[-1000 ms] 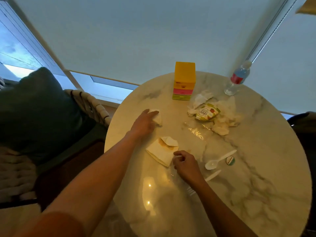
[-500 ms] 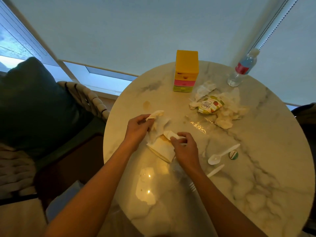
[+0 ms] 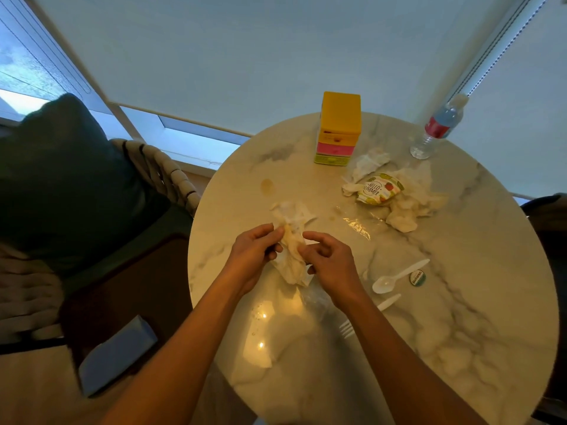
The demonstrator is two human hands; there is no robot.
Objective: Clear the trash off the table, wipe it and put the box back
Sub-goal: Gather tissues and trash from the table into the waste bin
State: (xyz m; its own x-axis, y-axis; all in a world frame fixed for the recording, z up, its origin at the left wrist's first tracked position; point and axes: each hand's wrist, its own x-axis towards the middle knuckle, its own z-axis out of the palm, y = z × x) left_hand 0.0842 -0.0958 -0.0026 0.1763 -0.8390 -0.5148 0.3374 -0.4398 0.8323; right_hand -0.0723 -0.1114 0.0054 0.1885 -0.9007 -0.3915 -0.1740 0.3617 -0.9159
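Two separate napkins, a folded one near the left edge of the table (image 3: pixel 460 348) and a crumpled one beyond it, have been gathered within the last second into a single wad (image 3: pixel 291 240), which is now lifted between both hands. The wad is pinched by the left hand (image 3: pixel 256 256), thumb and fingers curled onto its left side. On the other side the right hand (image 3: pixel 329 262) is bent round it, thumb pressed into the paper and fingers half curled, the index raised clear. A brown stain (image 3: pixel 267 187), previously covered by the crumpled napkin, has been exposed nearer the far-left edge.

So the first trash has been collected, but nothing has yet left the table. More crumpled napkins (image 3: pixel 405 210) and a printed wrapper (image 3: pixel 380 189) are still piled toward the far edge, with clear film (image 3: pixel 357 223) beside them. A spoon (image 3: pixel 399 276), a small round lid (image 3: pixel 417 277), a knife (image 3: pixel 389 302) and a fork (image 3: pixel 346 328) lie right of the right forearm. The box (image 3: pixel 339 127) is standing at the far edge, untouched, with a bottle (image 3: pixel 437 130) to its right. Wiping is judged to be well off; the stain will need it.
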